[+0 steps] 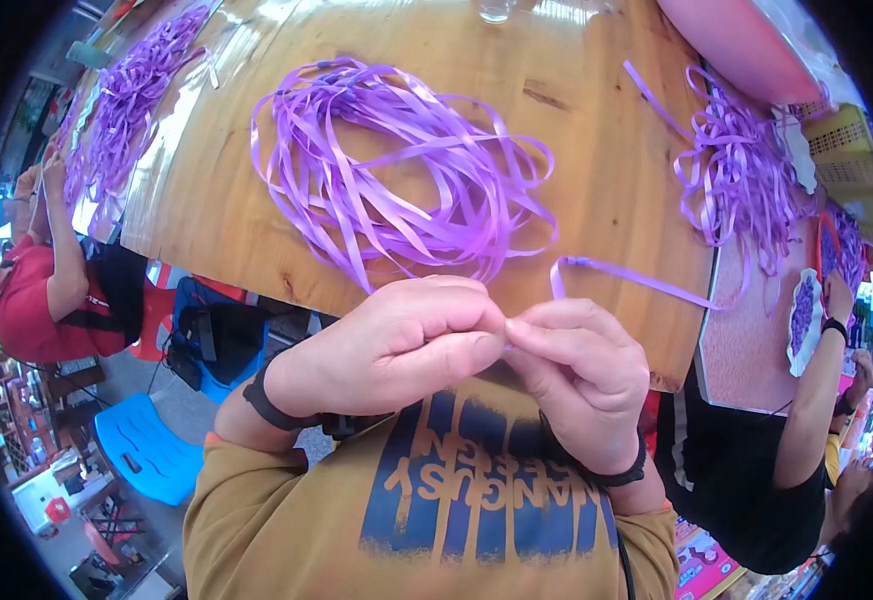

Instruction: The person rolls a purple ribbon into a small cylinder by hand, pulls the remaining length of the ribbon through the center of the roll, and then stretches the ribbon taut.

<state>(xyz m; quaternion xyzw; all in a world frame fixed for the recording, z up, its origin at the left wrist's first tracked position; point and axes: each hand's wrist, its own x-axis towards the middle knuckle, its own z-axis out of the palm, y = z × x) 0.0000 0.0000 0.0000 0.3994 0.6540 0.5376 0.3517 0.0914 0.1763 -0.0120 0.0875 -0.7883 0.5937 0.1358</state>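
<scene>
My left hand (407,345) and my right hand (587,375) meet fingertip to fingertip just off the table's near edge. Both are closed in a pinch. A tiny bit of purple shows between the fingertips, apparently ribbon; the rest of it is hidden by the fingers. Right beyond my hands, a large loose coil of shiny purple ribbon (357,190) lies on the wooden table (597,130). One separate ribbon strand (637,278) runs from near my right hand toward the pile at the right.
More purple ribbon lies heaped at the far left (142,95) and at the right (737,170). A pink basin (747,45) stands at the far right. People sit on both sides, one in a red shirt (37,305). A blue stool (147,448) is at the lower left.
</scene>
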